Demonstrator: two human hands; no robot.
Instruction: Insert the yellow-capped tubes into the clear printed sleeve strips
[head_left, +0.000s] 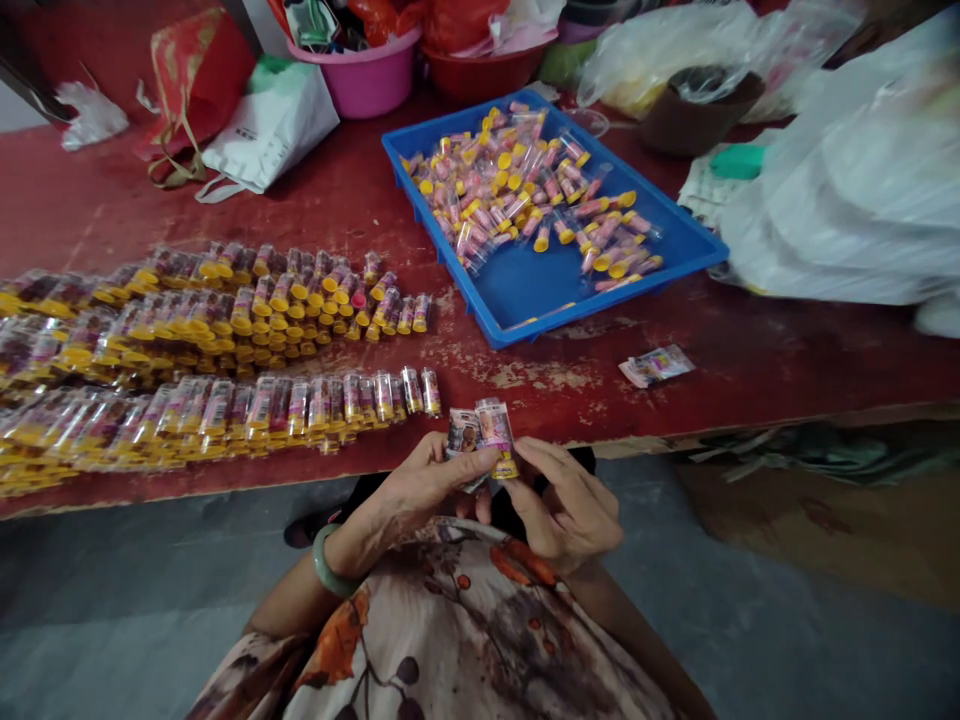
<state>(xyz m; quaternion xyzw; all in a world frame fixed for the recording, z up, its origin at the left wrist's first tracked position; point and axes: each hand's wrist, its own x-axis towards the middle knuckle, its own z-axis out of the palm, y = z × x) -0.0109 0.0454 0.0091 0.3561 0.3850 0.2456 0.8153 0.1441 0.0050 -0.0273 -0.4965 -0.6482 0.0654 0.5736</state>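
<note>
Just past the table's front edge, my left hand (pixel 431 478) is closed around a few small printed cards (pixel 465 432), its thumb pressing on their face. A front card (pixel 493 425) with a light, purple and yellow print sits at the right of this bunch. My right hand (pixel 568 500) pinches that front card at its right edge, fingers bent. Whether they are flat cards or thin packets I cannot tell. To the left, close by, lie rows of filled clear tubes (pixel 259 405) with yellow caps and printed inserts.
A blue tray (pixel 499 300) holds many pink-filled tubes (pixel 517 185) with yellow caps. More printed cards (pixel 657 366) lie right on the red table (pixel 360 215). Bags (pixel 274 125), a pink basin (pixel 367 75) and white plastic-wrapped bundles (pixel 847 190) stand around the back and right.
</note>
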